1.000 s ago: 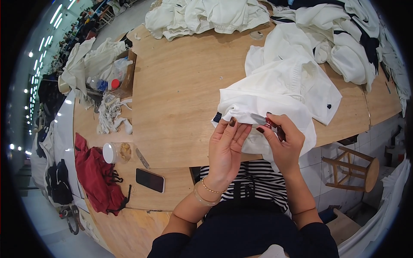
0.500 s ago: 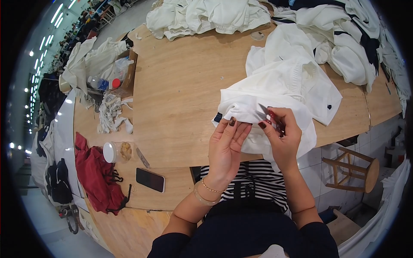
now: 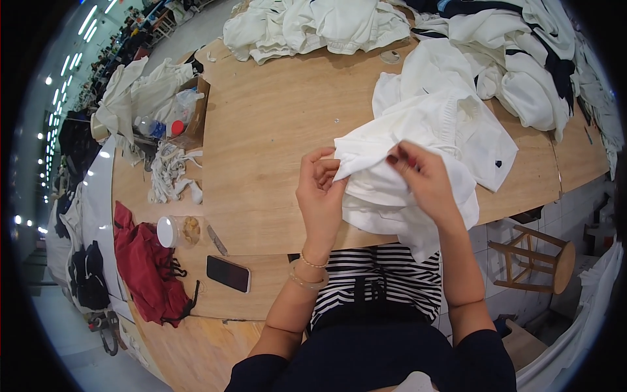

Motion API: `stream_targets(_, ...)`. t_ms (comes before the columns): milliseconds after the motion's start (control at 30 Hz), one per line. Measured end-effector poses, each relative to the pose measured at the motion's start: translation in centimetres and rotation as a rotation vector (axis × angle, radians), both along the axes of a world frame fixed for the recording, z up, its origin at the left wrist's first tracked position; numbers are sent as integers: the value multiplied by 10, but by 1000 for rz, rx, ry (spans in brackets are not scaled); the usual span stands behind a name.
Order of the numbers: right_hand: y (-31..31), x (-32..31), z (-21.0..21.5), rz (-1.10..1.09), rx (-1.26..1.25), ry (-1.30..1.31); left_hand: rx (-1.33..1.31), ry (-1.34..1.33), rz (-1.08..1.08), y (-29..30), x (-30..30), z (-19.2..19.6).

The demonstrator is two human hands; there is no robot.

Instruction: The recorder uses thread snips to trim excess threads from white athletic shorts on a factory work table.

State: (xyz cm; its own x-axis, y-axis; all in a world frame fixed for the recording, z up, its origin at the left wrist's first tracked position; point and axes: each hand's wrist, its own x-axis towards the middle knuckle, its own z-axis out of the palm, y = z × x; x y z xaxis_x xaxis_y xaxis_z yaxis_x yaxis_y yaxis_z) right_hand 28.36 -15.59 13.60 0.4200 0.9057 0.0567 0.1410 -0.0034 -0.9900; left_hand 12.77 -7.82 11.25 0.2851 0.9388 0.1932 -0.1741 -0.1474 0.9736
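On the plywood worktable (image 3: 261, 130), the white elastic-waisted garment (image 3: 421, 117) lies beneath and beyond the fingers, its long axis running away and rightward, with the left hand (image 3: 320, 189) nearer its left edge and the right hand (image 3: 429, 186) nearer the waistband (image 3: 450, 124). Left fingers are pinched on that edge; right fingers curl around a mostly hidden red tool (image 3: 413, 163), cloth contact undetermined.

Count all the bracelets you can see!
2. Both circle the left wrist: a thin beaded bracelet nearer the left hand, then a thicker, pale bangle. None shows on the right wrist; others could be hidden.
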Motion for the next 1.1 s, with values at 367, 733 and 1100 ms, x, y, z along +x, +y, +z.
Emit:
stream_targets(367, 38, 44, 17, 130, -74, 127, -555, -266, -565, 6, -21, 5)
stream_targets(733, 5, -1, 44, 44, 133, -229, -472, -235, -339, -7, -10, 29)
stream_targets(1100, -2, 7, 36, 89, 91, 34, -491, -221, -416, -4, -7, 29)
